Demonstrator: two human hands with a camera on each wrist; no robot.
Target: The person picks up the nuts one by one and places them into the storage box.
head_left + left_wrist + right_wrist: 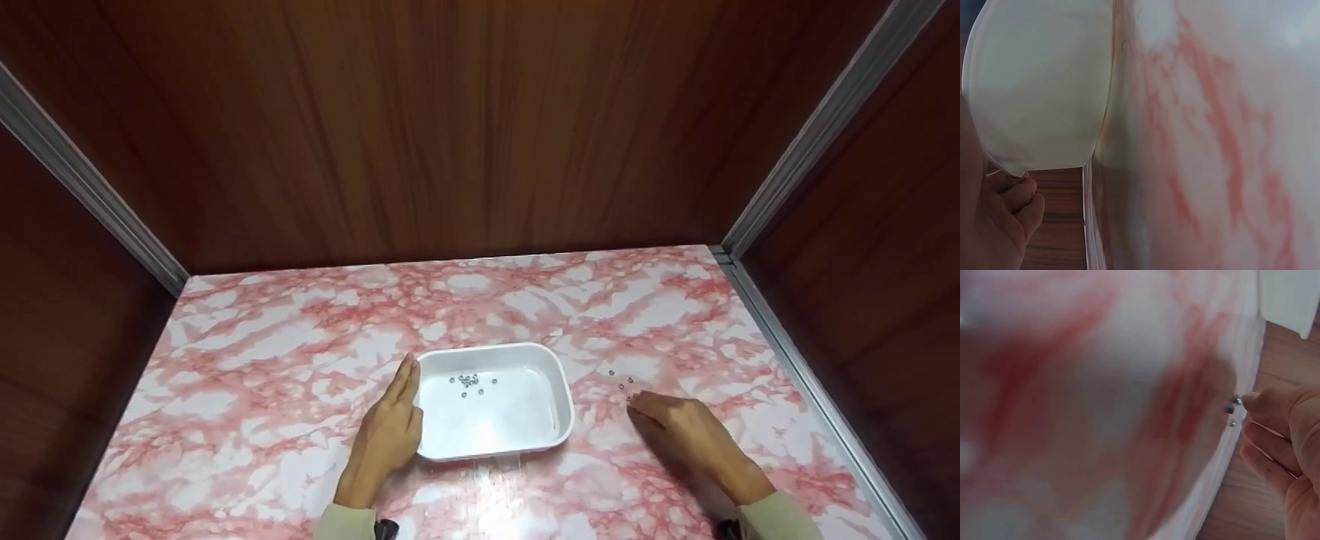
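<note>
A white plastic tray (559,397) sits on the pink marbled tabletop with several small metal rings (469,381) inside it. My left hand (394,427) rests against the tray's left wall, its upper fingers straight along the rim. In the left wrist view the tray (1039,84) fills the top left and the lower fingers (1013,205) curl under it. My right hand (675,431) lies right of the tray. Its curled fingertips pinch one small metal ring (1234,404) on the table. A few more loose rings (621,381) lie just beyond the fingertips.
Brown wood-grain walls enclose the table on three sides, with metal strips (795,375) along the corners and right edge. The marbled tabletop (300,360) stretches to the left of the tray and behind it.
</note>
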